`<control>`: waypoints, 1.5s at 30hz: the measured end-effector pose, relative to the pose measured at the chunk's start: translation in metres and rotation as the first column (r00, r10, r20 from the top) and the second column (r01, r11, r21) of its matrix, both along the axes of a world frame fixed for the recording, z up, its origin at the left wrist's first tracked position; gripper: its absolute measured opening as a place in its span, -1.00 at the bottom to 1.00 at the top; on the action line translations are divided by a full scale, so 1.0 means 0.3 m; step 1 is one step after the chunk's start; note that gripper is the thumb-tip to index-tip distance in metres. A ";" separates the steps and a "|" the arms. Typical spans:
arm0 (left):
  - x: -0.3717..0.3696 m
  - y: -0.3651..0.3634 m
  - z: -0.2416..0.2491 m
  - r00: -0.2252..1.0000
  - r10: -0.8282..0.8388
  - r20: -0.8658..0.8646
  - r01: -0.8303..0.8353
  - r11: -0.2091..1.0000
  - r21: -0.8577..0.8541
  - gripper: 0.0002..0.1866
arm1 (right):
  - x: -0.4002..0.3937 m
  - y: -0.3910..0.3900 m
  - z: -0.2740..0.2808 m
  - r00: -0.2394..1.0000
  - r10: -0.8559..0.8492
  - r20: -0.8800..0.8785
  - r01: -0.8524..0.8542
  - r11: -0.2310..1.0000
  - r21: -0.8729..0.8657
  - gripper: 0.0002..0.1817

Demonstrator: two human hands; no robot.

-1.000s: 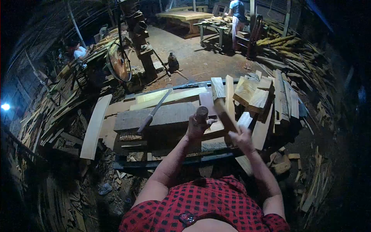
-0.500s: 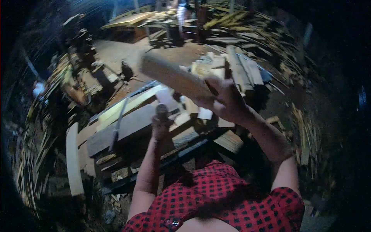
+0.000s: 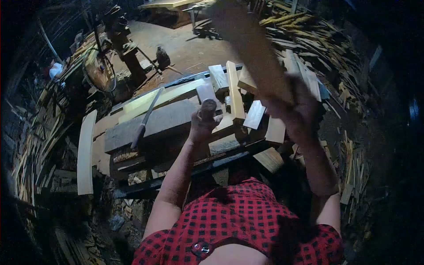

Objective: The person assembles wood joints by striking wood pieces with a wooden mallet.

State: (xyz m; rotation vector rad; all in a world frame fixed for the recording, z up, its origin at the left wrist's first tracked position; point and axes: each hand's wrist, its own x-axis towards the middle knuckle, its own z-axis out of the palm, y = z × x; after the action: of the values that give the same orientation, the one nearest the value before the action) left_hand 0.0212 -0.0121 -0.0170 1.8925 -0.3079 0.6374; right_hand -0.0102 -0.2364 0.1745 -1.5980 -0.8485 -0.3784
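My left hand [image 3: 204, 126] is closed round an upright chisel, whose round butt [image 3: 208, 105] faces me; its blade is hidden below the fist. Raised to the right, my right hand [image 3: 300, 110] grips a thick wooden mallet [image 3: 254, 53], its far end blurred and reaching the top of the view. Under my left hand lies the workbench with a dark plank [image 3: 170, 118] on it. Just beyond that hand is a pale piece of wood [image 3: 206, 92]. Between my hands lie a yellowish wood block [image 3: 234, 92] and a small whitish block [image 3: 255, 115].
A long tool with a dark handle [image 3: 138, 136] lies across the plank. Pale boards [image 3: 141, 106] run along the bench's far side. Stacked offcuts [image 3: 304, 26] lie at the back right. A person in white [image 3: 56, 70] is at the far left, near a round wheel-like object [image 3: 99, 70].
My right hand has swung the mallet higher and to the right, tilting it more upright. My left hand stays on the chisel, and the view has shifted.
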 end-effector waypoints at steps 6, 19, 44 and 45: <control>-0.026 -0.018 0.047 0.995 -0.006 -0.103 -0.001 0.997 -0.072 -0.74 | 0.061 0.000 -0.134 0.988 -0.036 0.148 0.119 0.787 -0.605 -0.67; -0.045 -0.027 0.086 0.995 -0.004 -0.096 0.008 0.999 0.036 -0.65 | 0.098 -0.022 -0.233 0.999 -0.044 -0.030 0.024 0.875 -0.484 -0.72; -0.077 -0.005 0.128 0.970 0.228 -0.088 -0.241 0.826 -0.510 -0.74 | 0.110 0.008 -0.879 0.879 -0.331 -0.342 -0.003 0.715 -0.699 -0.52; -0.073 -0.010 0.126 0.970 0.224 -0.089 -0.238 0.826 -0.510 -0.74 | 0.114 0.004 -0.889 0.878 -0.335 -0.343 0.000 0.715 -0.700 -0.52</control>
State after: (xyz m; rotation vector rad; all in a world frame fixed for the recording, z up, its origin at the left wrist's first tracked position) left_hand -0.0007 -0.0150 0.0207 1.4179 0.1143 0.7694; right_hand 0.0240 -0.2351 -0.0922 -2.3528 -0.4804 0.2309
